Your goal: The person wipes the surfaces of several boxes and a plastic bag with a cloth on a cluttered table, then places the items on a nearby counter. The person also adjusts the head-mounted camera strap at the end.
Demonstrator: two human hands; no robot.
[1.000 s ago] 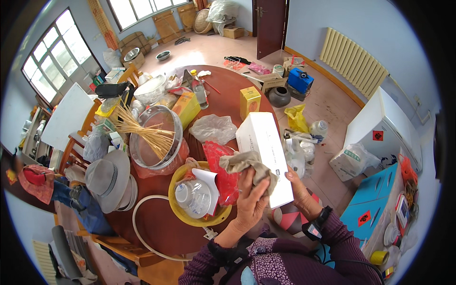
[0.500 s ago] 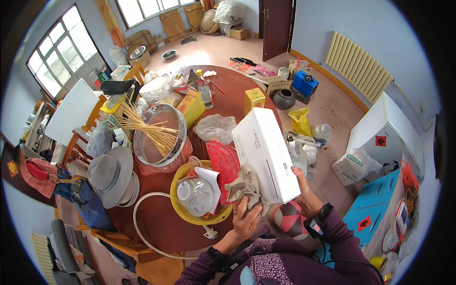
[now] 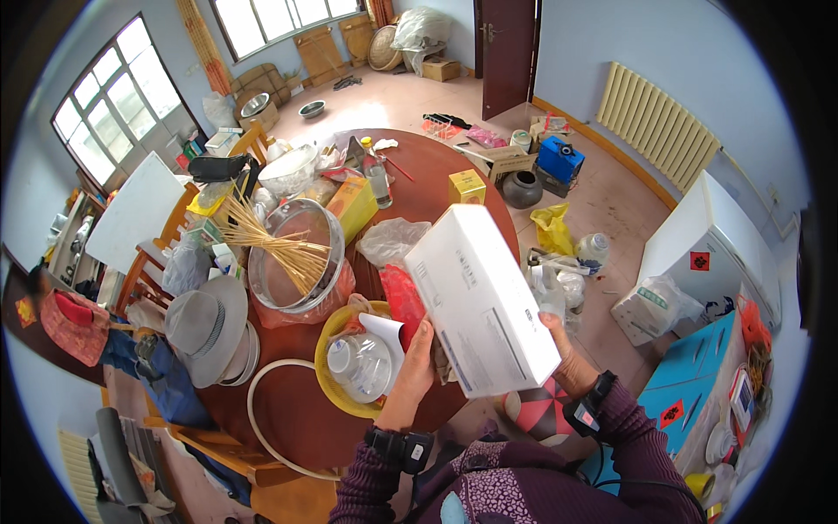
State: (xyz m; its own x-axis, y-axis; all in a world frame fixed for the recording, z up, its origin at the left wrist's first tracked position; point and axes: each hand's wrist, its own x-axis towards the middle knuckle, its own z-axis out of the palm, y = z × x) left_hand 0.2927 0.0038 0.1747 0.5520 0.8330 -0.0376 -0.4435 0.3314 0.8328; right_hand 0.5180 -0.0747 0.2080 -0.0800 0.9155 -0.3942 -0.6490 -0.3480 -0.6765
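One white box (image 3: 484, 301) is held in the grip of left hand (image 3: 412, 374) and right hand (image 3: 569, 362), above the bench's (image 3: 432, 188) near right edge. Two yellow boxes (image 3: 468, 187) are seen beyond; clear plastic (image 3: 362, 367) is contained in one yellow basket (image 3: 325, 374), sticks (image 3: 297, 262) in one round vessel (image 3: 339, 253).

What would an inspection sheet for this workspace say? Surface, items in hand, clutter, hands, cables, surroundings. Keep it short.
Surface: red-brown table, round, crowded at its far left.
Items in hand: white box, tilted; a bit of cloth shows by its left edge, mostly hidden.
Clutter: sieve with sticks across it, yellow basket, bottle, hose.
Hands: right hand grips the box's right side; left hand at its left edge, fingers hidden.
Cables: black cable near the right sleeve.
Surroundings: radiator, door, blue cabinet, dark pot on the floor.
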